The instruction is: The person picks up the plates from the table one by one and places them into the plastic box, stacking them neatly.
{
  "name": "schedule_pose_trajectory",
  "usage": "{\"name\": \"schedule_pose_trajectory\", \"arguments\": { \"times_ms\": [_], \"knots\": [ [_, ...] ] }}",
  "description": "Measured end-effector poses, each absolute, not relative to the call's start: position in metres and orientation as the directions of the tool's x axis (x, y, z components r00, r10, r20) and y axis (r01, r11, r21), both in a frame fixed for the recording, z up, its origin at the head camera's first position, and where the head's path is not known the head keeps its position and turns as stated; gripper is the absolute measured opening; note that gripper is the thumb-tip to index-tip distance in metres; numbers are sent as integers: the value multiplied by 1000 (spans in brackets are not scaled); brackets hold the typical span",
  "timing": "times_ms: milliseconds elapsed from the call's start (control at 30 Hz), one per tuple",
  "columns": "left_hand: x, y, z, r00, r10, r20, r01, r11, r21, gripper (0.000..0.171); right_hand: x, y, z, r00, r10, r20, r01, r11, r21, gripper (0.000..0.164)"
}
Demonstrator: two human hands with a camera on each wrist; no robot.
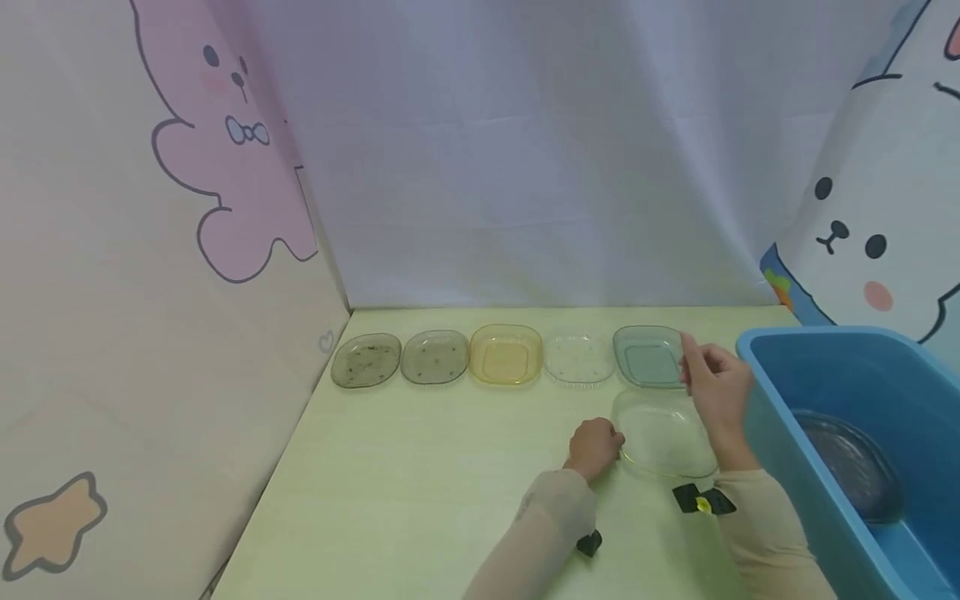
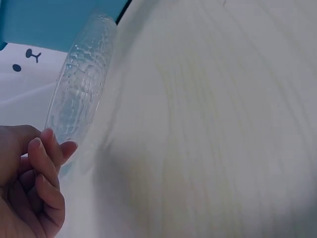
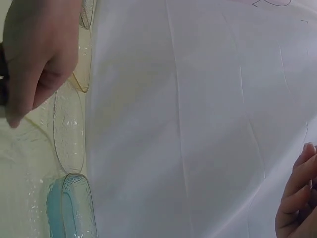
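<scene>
My left hand (image 1: 594, 448) pinches the left edge of a clear glass dish (image 1: 663, 437); in the left wrist view, thumb and fingertips grip the rim of the same dish (image 2: 81, 79). Up by the right side of a blue-green dish (image 1: 647, 358), my right hand (image 1: 718, 383) hovers with loosely bent fingers. The right wrist view has this hand (image 3: 299, 198) holding nothing, apart from the blue-green dish (image 3: 72, 208). Left of that dish, in a row, sit a clear dish (image 1: 579, 360), an amber dish (image 1: 505, 355) and two smoky grey dishes (image 1: 435, 358).
A blue plastic tub (image 1: 780, 392) stands along the table's right side, with a dark glass dish (image 1: 851, 462) inside. White curtain (image 1: 540, 167) hangs just behind the row. A printed cloth wall (image 1: 187, 350) borders the pale table (image 1: 390, 483) on the left.
</scene>
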State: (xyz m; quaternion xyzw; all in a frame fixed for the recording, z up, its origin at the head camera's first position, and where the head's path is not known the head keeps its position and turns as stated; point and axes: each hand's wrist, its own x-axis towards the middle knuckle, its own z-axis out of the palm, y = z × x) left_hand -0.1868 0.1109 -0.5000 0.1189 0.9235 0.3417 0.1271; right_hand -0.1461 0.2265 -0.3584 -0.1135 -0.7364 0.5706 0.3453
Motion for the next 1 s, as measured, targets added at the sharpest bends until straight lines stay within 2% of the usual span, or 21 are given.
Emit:
{"name": "schedule_pose_trajectory", "arguments": {
  "times_ms": [133,233,400,567,800,1000],
  "knots": [
    [-186,86,-494,-942,308,-135,141,726,673,28,-162,253,-398,-738,538,407,-272,315,-909,35],
    [-186,61,-495,-948,305,-97,160,715,681,26,-165,265,-418,-768,491,411,-274,327,-904,34],
    [-186,14,-499,-966,256,-46,159,719,677,26,-147,249,-402,-821,455,346,-116,460,-880,37],
    [-184,-31,-496,-981,196,-15,131,712,690,28,-141,237,-396,-841,468,270,-32,456,-890,33],
    [-180,-73,-485,-992,121,46,118,705,699,29,-151,248,-424,-837,423,346,-165,408,-898,35],
    [-179,-87,-480,-995,78,62,99,677,730,29,-156,253,-445,-847,413,334,-157,406,-900,37]
  ]
}}
